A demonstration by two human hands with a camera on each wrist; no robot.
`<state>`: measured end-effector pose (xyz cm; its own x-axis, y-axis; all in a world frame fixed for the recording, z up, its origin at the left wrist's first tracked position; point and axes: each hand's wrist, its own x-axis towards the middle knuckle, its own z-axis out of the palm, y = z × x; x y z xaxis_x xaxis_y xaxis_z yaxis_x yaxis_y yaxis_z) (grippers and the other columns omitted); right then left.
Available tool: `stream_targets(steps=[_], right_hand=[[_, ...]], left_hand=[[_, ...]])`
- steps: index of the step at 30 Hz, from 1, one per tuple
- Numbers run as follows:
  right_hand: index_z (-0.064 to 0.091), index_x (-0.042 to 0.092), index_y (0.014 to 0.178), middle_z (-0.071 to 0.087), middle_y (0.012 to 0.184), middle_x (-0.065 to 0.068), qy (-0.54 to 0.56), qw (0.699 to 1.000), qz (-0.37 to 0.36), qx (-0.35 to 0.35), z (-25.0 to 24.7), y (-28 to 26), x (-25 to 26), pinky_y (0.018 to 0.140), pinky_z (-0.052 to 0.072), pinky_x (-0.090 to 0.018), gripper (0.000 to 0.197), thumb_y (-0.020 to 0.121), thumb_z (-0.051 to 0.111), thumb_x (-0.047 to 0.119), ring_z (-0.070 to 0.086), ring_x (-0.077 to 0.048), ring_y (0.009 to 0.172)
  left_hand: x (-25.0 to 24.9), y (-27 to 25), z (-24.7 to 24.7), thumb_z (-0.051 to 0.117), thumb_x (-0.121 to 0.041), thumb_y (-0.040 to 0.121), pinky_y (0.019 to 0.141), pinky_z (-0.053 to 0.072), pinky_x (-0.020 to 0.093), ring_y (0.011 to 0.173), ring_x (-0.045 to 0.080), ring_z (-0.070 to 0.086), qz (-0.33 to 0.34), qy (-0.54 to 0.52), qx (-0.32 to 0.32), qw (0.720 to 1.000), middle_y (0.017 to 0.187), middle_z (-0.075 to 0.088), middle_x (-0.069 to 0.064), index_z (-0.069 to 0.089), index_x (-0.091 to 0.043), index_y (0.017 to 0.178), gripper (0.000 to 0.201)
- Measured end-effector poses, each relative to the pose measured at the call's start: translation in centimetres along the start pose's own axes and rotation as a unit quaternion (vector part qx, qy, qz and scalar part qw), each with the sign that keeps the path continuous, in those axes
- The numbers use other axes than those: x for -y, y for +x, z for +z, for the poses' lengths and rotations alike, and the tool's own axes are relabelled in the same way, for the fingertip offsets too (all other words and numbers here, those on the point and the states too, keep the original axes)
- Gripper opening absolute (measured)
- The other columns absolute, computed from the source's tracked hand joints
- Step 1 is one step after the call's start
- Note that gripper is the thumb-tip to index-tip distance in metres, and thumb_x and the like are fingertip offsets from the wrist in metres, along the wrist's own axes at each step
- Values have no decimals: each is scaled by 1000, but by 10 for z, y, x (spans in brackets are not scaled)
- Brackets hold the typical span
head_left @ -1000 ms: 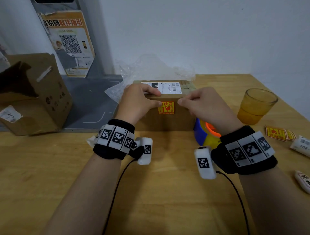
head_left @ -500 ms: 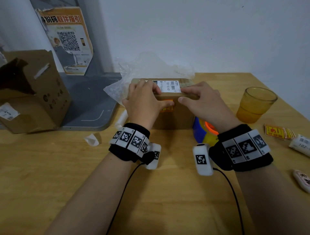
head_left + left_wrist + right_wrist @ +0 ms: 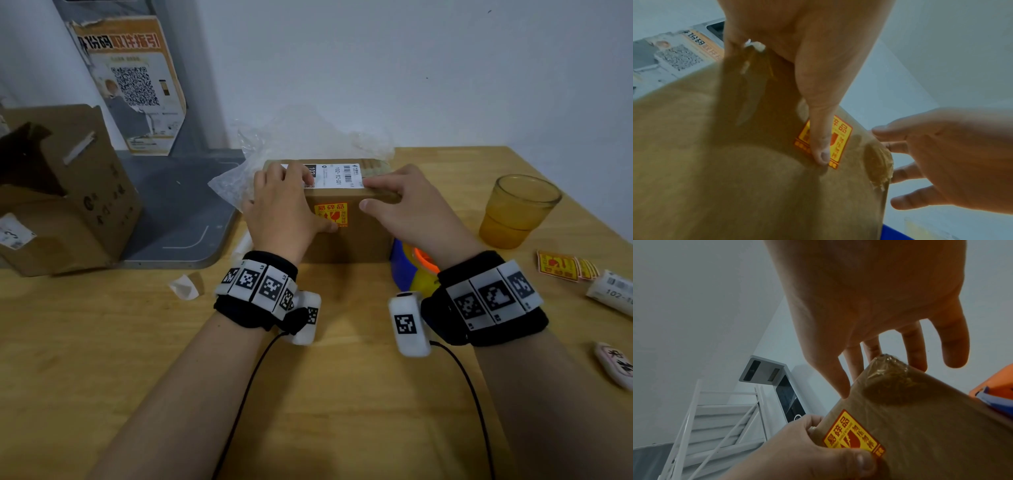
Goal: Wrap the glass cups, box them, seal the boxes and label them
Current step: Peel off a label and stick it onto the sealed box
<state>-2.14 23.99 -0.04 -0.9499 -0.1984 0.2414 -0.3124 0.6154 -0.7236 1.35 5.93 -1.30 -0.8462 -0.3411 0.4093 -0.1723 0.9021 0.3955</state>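
A sealed brown cardboard box (image 3: 356, 240) stands in the middle of the table. A white shipping label (image 3: 339, 175) lies on its top and a yellow fragile sticker (image 3: 330, 213) is on its front face. My left hand (image 3: 282, 209) lies over the box's top left, its fingers covering the label's left end. Its thumb (image 3: 819, 146) presses flat on the sticker (image 3: 840, 138). My right hand (image 3: 406, 205) rests straight, spread fingers on the top right by the label's right end, seen from below as the right hand (image 3: 879, 318). An amber glass cup (image 3: 517, 209) stands unwrapped at the right.
A blue, yellow and orange tape dispenser (image 3: 409, 270) sits right of the box. Bubble wrap (image 3: 308, 140) lies behind the box. An open cardboard box (image 3: 61, 192) and a grey platform (image 3: 178, 212) are at the left. Fragile stickers (image 3: 561, 265) and a label roll (image 3: 611, 291) lie at the right edge.
The right hand has moved from the box's front edge up onto its top right. The left hand's fingers slid further onto the top and its thumb came down onto the sticker.
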Motion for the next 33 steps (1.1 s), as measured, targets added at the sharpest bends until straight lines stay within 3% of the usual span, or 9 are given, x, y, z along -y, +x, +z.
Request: stream_targets(steps=[5, 9, 14, 18, 20, 22, 26, 29, 33], right_hand=[[70, 36, 128, 47, 123, 5, -2, 1000, 0, 4, 2, 2, -2, 114, 40, -44, 39, 90, 73, 41, 47, -29, 129], [70, 37, 127, 48, 122, 7, 14, 1000, 5, 10, 0, -1, 1, 114, 41, -44, 37, 89, 73, 40, 48, -27, 129], [62, 26, 138, 43, 136, 6, 56, 998, 33, -13, -11, -8, 10, 97, 34, -17, 45, 94, 71, 34, 46, -3, 116], [41, 24, 149, 46, 131, 5, 27, 991, 107, 68, -20, -10, 11, 87, 40, -26, 63, 97, 65, 48, 49, -9, 106], [44, 27, 136, 58, 119, 9, 24, 987, 127, 93, -19, -10, 11, 74, 52, -30, 52, 96, 62, 55, 69, -12, 88], [47, 29, 128, 62, 115, 8, 37, 985, 137, 101, -17, -11, 13, 76, 62, -39, 47, 95, 60, 60, 76, -16, 70], [52, 37, 120, 65, 110, 8, 113, 984, 123, 61, -21, -11, 19, 88, 62, -47, 32, 96, 62, 55, 74, -21, 90], [54, 41, 124, 65, 111, 18, 226, 970, 85, 5, -28, -11, 23, 97, 58, -43, 31, 95, 67, 43, 69, -14, 105], [49, 34, 141, 63, 117, 26, 330, 940, 52, -71, -39, -7, 27, 97, 55, -30, 49, 96, 69, 30, 65, -2, 112]], left_hand=[[-6, -2, 3, 86, -73, 52, 90, 43, 47, 125, 21, 41, -18, 12, -8, 1000, 127, 47, -6, 48, -36, 117, 83], [-2, -2, -3, 84, -67, 64, 90, 41, 41, 124, 18, 44, 4, -19, -11, 1000, 127, 52, -7, 55, -34, 116, 69], [13, 7, -14, 70, -52, 91, 98, 52, 40, 115, 12, 56, 1, -205, -11, 979, 120, 62, -9, 66, -27, 118, 37], [21, 18, -23, 63, -34, 95, 113, 41, 38, 134, 24, 47, -128, -255, -3, 959, 142, 48, 5, 50, -20, 141, 50], [27, 20, -24, 61, -47, 88, 107, 48, 47, 123, 28, 59, -190, -291, 66, 935, 131, 61, 7, 56, -18, 134, 55], [26, 17, -27, 57, -47, 92, 96, 56, 51, 101, 27, 69, -194, -323, 96, 921, 108, 71, 5, 65, -17, 119, 41], [22, 15, -34, 50, -48, 93, 89, 55, 44, 100, 22, 66, -163, -316, 37, 934, 103, 68, -2, 67, -21, 115, 39], [11, 14, -41, 53, -39, 102, 74, 47, 27, 93, 3, 61, -124, -355, -36, 926, 100, 64, -17, 62, -27, 117, 22], [-6, 14, -48, 58, -37, 96, 92, 56, 33, 108, 4, 65, -106, -454, -55, 883, 118, 68, -15, 59, -35, 122, 26]])
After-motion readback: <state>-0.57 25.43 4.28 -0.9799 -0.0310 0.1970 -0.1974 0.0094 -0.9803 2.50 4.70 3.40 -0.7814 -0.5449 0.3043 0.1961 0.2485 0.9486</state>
